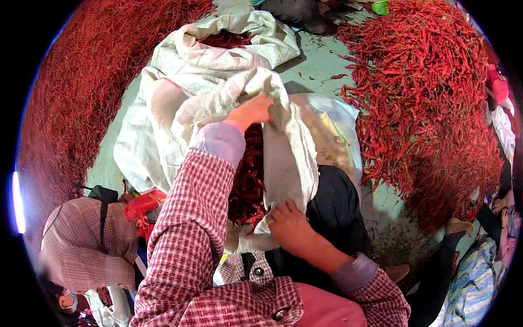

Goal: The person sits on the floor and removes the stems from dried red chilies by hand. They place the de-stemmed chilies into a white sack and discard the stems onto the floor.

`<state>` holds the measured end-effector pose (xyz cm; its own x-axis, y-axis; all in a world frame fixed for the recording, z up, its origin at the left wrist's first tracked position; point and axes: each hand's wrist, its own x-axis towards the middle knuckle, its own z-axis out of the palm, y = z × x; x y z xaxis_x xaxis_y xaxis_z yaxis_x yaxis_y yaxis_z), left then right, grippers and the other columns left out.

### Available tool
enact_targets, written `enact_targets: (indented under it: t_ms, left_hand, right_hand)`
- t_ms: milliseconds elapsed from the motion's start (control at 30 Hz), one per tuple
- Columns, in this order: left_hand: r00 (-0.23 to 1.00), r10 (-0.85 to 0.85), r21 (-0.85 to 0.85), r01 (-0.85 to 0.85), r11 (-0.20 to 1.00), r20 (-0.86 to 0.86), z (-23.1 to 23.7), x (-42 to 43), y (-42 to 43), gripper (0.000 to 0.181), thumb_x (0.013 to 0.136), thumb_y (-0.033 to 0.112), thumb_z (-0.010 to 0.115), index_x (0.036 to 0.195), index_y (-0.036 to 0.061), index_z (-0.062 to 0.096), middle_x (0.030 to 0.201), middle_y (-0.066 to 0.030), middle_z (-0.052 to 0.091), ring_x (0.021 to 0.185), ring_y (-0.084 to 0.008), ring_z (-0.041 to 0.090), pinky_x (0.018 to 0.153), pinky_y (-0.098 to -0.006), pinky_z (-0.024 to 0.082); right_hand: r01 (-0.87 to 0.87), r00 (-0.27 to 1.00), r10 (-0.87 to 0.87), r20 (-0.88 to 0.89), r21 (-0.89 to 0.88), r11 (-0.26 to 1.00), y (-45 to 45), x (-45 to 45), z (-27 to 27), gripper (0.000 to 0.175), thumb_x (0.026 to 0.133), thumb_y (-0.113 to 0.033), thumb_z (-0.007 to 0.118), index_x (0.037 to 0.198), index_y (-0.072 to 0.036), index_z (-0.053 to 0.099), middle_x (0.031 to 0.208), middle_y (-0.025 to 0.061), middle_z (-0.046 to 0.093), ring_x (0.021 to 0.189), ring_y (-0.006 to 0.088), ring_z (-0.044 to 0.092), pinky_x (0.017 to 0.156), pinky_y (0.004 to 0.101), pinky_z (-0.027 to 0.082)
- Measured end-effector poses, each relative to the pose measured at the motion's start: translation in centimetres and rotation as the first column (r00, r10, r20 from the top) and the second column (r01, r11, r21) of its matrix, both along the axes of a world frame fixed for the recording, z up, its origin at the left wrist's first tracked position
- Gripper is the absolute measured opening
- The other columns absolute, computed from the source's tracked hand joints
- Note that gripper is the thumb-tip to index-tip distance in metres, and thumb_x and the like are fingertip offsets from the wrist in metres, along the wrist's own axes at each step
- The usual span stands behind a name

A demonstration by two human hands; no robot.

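A white woven sack [291, 155] stands open right before me, with dried red chillies [247, 180] inside. My left hand [252, 111] reaches across the mouth to its far side and touches the cloth there; its fingers are slightly blurred, so I cannot tell whether they grip. At the near right of the mouth, my right hand [288, 225] holds the rim, fingers curled over the edge. Another white woven sack [229, 59], its rim rolled down, stands just beyond and also holds red chillies.
Large heaps of red chillies lie at the left [81, 81] and right [421, 94]. A translucent plastic bag [331, 126] sits right of the sack. A person in a checked covering [94, 241] is close at my left. A blue-and-white striped bag [470, 282] is at lower right.
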<state>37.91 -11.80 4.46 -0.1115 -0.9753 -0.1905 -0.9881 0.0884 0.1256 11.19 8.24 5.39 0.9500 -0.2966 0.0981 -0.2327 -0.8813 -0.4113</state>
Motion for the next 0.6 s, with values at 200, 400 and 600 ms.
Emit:
enact_targets:
  t_ms: [200,400,600]
  left_hand:
    - [0.988,-0.125,-0.21,0.104,0.972,-0.092,7.4,-1.7,8.5,0.042,0.076,0.019,0.06,0.116,0.009,0.053,0.12,-0.0146,0.052,0.11,-0.0329,0.048,0.093,-0.0399,0.039]
    - [0.927,0.335,-0.05,-0.347,0.936,-0.171,5.9,10.3,16.7,0.054,0.08,0.022,0.062,0.128,0.0061,0.044,0.13,-0.0159,0.044,0.121,-0.0306,0.04,0.102,-0.0389,0.028]
    - [0.928,0.339,-0.219,-0.302,0.928,0.157,8.6,7.4,16.4,0.051,0.078,0.016,0.063,0.125,0.0066,0.046,0.129,-0.0137,0.044,0.12,-0.0276,0.04,0.099,-0.0325,0.031]
  right_hand:
    - [0.004,0.99,-0.029,0.14,0.173,0.985,-2.4,0.3,-0.8,0.013,0.071,-0.01,0.052,0.074,-0.002,0.061,0.084,0.0162,0.056,0.085,0.0315,0.054,0.086,0.0453,0.038]
    - [0.011,0.906,-0.06,0.419,0.118,0.993,-1.1,0.3,-2.5,0.008,0.072,-0.012,0.049,0.07,-0.005,0.051,0.078,0.0094,0.053,0.081,0.0259,0.051,0.075,0.0363,0.04]
    - [0.302,0.794,-0.414,0.445,0.302,0.904,-2.2,-9.8,2.8,0.025,0.077,-0.011,0.053,0.1,-0.006,0.06,0.089,0.012,0.058,0.089,0.0301,0.057,0.079,0.0364,0.047]
